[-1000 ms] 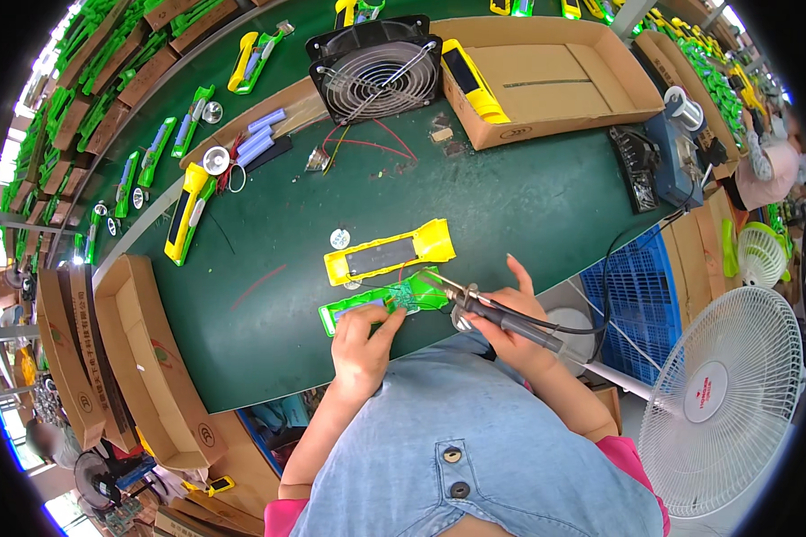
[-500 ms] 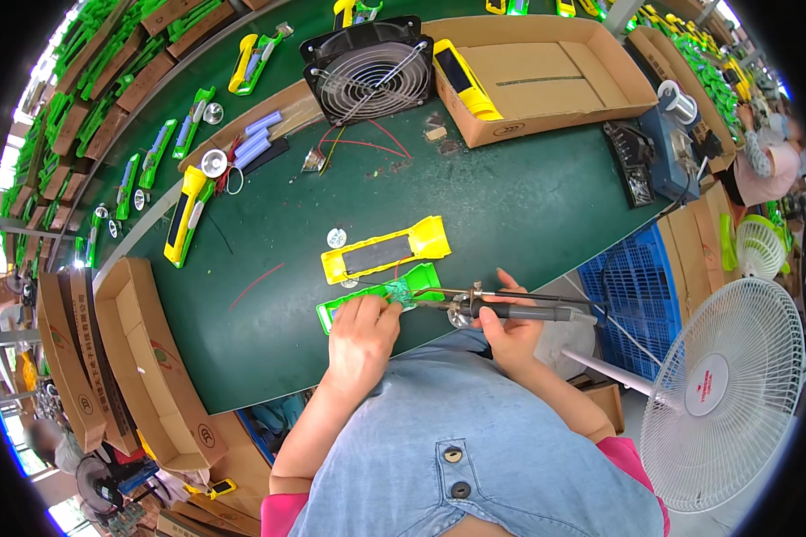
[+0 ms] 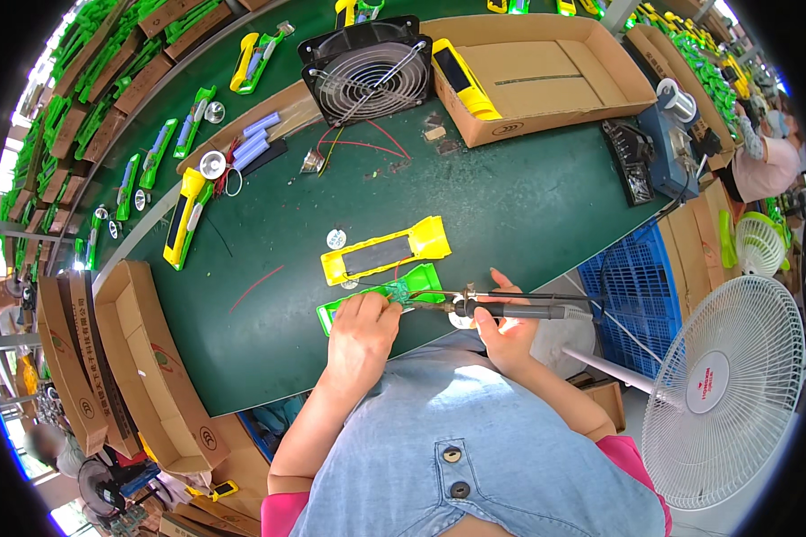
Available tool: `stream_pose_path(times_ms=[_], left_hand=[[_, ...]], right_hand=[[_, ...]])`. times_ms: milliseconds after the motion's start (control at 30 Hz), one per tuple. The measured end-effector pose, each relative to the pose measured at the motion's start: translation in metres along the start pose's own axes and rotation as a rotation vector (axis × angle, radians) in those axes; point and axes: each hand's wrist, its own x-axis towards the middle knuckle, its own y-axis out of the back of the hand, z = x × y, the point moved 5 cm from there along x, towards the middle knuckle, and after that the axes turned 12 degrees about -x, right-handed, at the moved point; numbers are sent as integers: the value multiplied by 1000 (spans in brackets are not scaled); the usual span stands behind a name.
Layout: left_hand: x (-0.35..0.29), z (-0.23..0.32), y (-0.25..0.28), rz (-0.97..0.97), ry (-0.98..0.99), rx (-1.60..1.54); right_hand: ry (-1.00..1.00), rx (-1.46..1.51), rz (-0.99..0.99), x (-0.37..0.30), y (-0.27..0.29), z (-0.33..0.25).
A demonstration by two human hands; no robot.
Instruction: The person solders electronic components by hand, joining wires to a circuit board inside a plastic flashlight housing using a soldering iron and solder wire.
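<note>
A green plastic casing (image 3: 429,279) with a small circuit board (image 3: 398,291) inside lies near the front edge of the table. My left hand (image 3: 364,329) is closed over the casing's near side, its bent fingertips at the board; they may also pinch a thin wire, which I cannot make out. My right hand (image 3: 508,338) grips a black-handled soldering iron (image 3: 519,311) with a feed tube along its top. The iron points left, its tip beside the board. Just beyond lies a yellow casing half (image 3: 431,238) with a dark panel, next to a small round white disc (image 3: 336,239).
Farther back stand a black square fan (image 3: 367,76) and a cardboard tray (image 3: 546,107) holding a yellow piece. At the right are a blue soldering unit (image 3: 667,148) and a white fan (image 3: 724,389). An assembled yellow-green lamp (image 3: 184,217) and purple battery cells (image 3: 255,139) lie left.
My right hand and the soldering iron have shifted slightly, the iron's rear end a little higher in view. My left hand and the green casing look almost unmoved.
</note>
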Motion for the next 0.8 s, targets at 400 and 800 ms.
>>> stream_pose_path(times_ms=[400,800], left_hand=[[1,0,0,-25,6,0],[4,-4,3,27,48,-70]], right_hand=[[111,-2,53,11,11,-10],[52,148,-6,31,25,-28]])
